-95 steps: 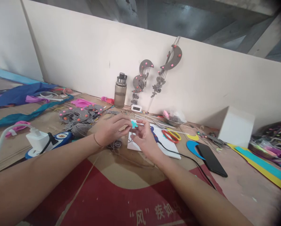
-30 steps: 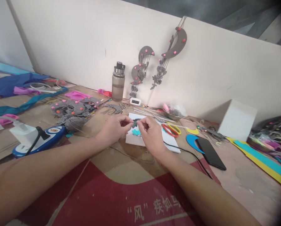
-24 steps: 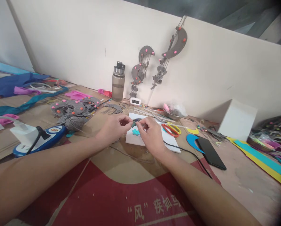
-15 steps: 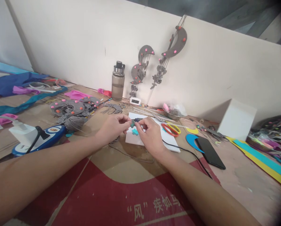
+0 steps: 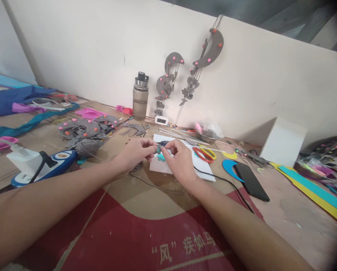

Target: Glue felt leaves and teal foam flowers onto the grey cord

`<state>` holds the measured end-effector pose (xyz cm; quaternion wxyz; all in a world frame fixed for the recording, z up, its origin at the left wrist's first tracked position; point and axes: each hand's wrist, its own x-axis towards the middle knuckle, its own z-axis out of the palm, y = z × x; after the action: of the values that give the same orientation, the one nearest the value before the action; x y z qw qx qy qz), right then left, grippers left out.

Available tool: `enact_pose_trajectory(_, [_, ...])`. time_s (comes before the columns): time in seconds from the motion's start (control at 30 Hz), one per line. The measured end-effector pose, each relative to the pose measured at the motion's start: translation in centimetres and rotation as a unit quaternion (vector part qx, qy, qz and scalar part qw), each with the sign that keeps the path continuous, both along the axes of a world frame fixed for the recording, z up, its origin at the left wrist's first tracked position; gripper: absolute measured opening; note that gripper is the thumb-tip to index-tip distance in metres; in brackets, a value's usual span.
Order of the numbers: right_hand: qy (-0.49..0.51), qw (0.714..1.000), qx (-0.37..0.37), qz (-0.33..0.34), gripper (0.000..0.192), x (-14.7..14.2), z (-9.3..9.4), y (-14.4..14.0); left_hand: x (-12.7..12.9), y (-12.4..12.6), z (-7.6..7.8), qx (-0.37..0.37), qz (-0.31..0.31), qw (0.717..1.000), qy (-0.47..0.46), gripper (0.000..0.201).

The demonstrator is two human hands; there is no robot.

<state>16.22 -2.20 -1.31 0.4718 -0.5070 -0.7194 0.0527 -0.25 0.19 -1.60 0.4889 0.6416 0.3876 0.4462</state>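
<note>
Between the fingertips of both hands is a small dark-green felt piece (image 5: 158,149), partly hidden by the fingers. My left hand (image 5: 137,152) pinches its left side, and my right hand (image 5: 181,160) pinches it from the right. Just under the hands, a turquoise flower-shaped piece (image 5: 161,157) lies on a white board (image 5: 204,165). A dark item (image 5: 163,143) sits behind the fingertips; its kind is unclear. Grey cord (image 5: 154,185) runs over the cardboard below my left hand. Right of my right hand lie scissors with orange and yellow handles (image 5: 204,154).
A water bottle (image 5: 140,99) and small digital clock (image 5: 161,120) stand by the wall, where grey moon-shaped hangings (image 5: 213,49) hang. A phone (image 5: 251,181) and blue crescent (image 5: 229,169) lie right. Grey yarn (image 5: 89,147) and a power strip (image 5: 62,160) are left.
Both hands stay pinched on the small piece, and its angle between the fingertips differs slightly. The camera view has shifted a little.
</note>
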Motion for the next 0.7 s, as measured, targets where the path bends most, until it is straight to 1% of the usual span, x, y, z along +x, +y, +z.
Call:
enact_pose_trajectory(0.1, [0.007, 1.0, -0.011, 0.019, 0.015, 0.1, 0.0, -0.1, 0.0, 0.0, 0.2, -0.016, -0.009, 1.0, 0.004, 0.013])
enact_pose_trajectory(0.17, [-0.014, 0.999, -0.003, 0.033, 0.012, 0.1, -0.1, -0.1, 0.0, 0.1, 0.2, -0.039, -0.021, 0.999, -0.008, 0.014])
enact_pose_trajectory(0.23, [-0.02, 0.999, 0.001, 0.032, 0.011, 0.2, -0.2, 0.0, -0.1, 0.2, 0.2, -0.06, -0.046, 0.997, -0.031, 0.016])
enact_pose_trajectory(0.3, [-0.002, 1.0, -0.012, 0.022, 0.013, 0.3, -0.3, 0.2, -0.2, 0.4, 0.2, -0.071, -0.075, 0.993, -0.054, 0.02])
enact_pose_trajectory(0.37, [0.036, 0.998, -0.042, 0.021, 0.013, 0.3, -0.5, 0.4, -0.3, 0.5, 0.2, -0.078, -0.087, 0.99, -0.076, 0.024])
enact_pose_trajectory(0.47, [0.117, 0.989, -0.091, 0.027, 0.014, 0.2, -0.7, 0.7, -0.5, 0.7, 0.4, -0.08, -0.066, 0.988, -0.115, 0.027])
enact_pose_trajectory(0.6, [0.219, 0.963, -0.151, 0.047, 0.016, 0.0, -0.7, 0.8, -0.9, 1.2, 0.2, -0.066, -0.014, 0.986, -0.153, 0.02])
enact_pose_trajectory(0.7, [0.264, 0.946, -0.178, 0.054, 0.019, -0.2, -0.8, 0.7, -1.3, 1.7, -0.2, -0.063, 0.016, 0.986, -0.155, 0.017])
